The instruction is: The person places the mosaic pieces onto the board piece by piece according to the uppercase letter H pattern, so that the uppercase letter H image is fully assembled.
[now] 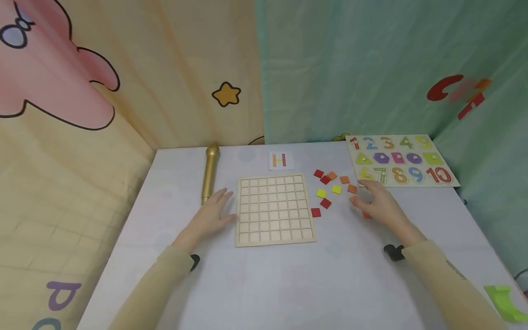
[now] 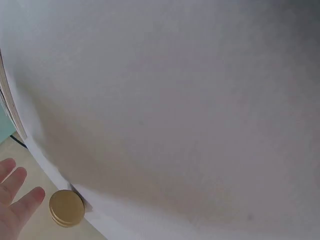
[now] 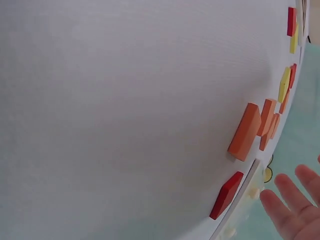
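Observation:
A wooden grid board (image 1: 273,210) lies flat in the middle of the table. My left hand (image 1: 209,215) is at its left edge, fingers spread, holding nothing; in the left wrist view only its fingertips (image 2: 35,195) show. Right of the board lie loose square tiles: red tiles (image 1: 325,203), yellow tiles (image 1: 336,189) and orange tiles (image 1: 344,179). Over the rightmost of them hovers my right hand (image 1: 382,206), thumb and fingers apart with nothing between them. An orange tile (image 3: 245,132) and a red tile (image 3: 226,195) appear closest in the right wrist view.
A small pattern card (image 1: 281,161) lies behind the grid board. To the left is a gold cylindrical stick (image 1: 209,173). A number and shape puzzle board (image 1: 402,160) occupies the back right corner, and a green curved piece (image 1: 505,302) the front right. Curtains hang behind the table.

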Action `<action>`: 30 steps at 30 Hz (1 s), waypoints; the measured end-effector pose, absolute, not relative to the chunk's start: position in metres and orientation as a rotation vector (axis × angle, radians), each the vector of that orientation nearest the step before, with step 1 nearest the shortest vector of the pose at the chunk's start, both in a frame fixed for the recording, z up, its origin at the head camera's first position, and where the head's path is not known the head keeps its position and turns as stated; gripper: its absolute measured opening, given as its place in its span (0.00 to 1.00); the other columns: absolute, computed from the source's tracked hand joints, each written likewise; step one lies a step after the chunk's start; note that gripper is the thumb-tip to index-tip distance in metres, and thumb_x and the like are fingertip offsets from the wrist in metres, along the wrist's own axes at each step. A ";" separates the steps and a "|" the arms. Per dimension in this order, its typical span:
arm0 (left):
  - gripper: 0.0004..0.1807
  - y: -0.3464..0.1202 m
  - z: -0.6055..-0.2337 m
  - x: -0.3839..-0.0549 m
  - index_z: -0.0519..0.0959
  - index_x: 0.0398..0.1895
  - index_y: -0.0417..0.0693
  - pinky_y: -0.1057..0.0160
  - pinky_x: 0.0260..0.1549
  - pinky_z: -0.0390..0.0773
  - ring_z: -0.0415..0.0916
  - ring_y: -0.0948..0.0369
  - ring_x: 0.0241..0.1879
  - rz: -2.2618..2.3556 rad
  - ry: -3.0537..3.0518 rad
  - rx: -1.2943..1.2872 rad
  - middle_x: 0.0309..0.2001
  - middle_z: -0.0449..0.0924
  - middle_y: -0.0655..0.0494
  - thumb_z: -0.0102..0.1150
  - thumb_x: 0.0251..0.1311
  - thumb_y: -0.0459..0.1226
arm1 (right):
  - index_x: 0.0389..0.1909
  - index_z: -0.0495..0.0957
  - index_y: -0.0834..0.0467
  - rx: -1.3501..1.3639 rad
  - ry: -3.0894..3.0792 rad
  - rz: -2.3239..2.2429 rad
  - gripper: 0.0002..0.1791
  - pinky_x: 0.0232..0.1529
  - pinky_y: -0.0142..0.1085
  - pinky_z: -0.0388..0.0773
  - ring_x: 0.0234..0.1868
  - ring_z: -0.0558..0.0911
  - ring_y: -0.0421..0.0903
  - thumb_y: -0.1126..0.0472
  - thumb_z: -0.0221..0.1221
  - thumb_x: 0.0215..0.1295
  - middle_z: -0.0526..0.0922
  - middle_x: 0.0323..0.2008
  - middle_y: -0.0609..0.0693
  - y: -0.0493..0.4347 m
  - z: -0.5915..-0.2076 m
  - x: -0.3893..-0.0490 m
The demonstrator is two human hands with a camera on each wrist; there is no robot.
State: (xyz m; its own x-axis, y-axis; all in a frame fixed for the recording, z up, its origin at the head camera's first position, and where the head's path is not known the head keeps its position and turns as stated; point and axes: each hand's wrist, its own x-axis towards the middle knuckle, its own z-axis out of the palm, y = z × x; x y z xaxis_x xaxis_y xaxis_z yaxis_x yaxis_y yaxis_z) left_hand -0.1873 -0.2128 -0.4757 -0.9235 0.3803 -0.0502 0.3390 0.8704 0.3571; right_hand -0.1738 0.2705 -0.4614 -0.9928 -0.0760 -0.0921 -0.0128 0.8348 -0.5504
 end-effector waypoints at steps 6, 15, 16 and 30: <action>0.39 -0.210 -0.479 -0.187 0.61 0.74 0.45 0.39 0.71 0.59 0.53 0.40 0.74 0.534 2.882 0.552 0.76 0.53 0.39 0.60 0.64 0.51 | 0.67 0.66 0.65 -0.024 2.893 -0.871 0.36 0.58 0.59 0.77 0.60 0.73 0.65 0.50 0.63 0.65 0.70 0.62 0.66 0.269 -0.468 -0.169; 0.38 -0.209 -0.488 -0.187 0.65 0.71 0.40 0.40 0.73 0.56 0.55 0.39 0.73 0.495 2.864 0.612 0.73 0.60 0.39 0.62 0.62 0.50 | 0.62 0.69 0.66 0.054 2.891 -0.844 0.32 0.52 0.53 0.81 0.55 0.75 0.61 0.52 0.64 0.63 0.75 0.55 0.66 0.267 -0.479 -0.167; 0.38 -0.209 -0.489 -0.187 0.66 0.70 0.39 0.39 0.73 0.55 0.54 0.39 0.73 0.482 2.864 0.617 0.73 0.61 0.40 0.62 0.62 0.50 | 0.62 0.69 0.66 0.057 2.896 -0.840 0.32 0.52 0.53 0.80 0.54 0.75 0.61 0.52 0.64 0.63 0.75 0.54 0.66 0.267 -0.480 -0.167; 0.39 -0.209 -0.492 -0.186 0.64 0.72 0.41 0.39 0.73 0.53 0.51 0.40 0.75 0.420 2.865 0.669 0.75 0.58 0.44 0.59 0.64 0.53 | 0.57 0.72 0.69 0.047 2.938 -0.831 0.29 0.55 0.56 0.76 0.51 0.75 0.60 0.55 0.66 0.61 0.75 0.51 0.66 0.263 -0.486 -0.170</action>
State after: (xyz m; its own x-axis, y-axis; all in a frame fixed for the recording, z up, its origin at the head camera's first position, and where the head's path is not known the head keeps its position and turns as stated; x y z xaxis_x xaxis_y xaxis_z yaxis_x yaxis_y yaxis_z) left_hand -0.1857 -0.2090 -0.4922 -0.8850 0.4549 -0.0994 0.4073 0.8597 0.3082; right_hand -0.1700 0.2634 -0.4863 -0.9956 0.0058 -0.0934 0.0538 0.8518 -0.5211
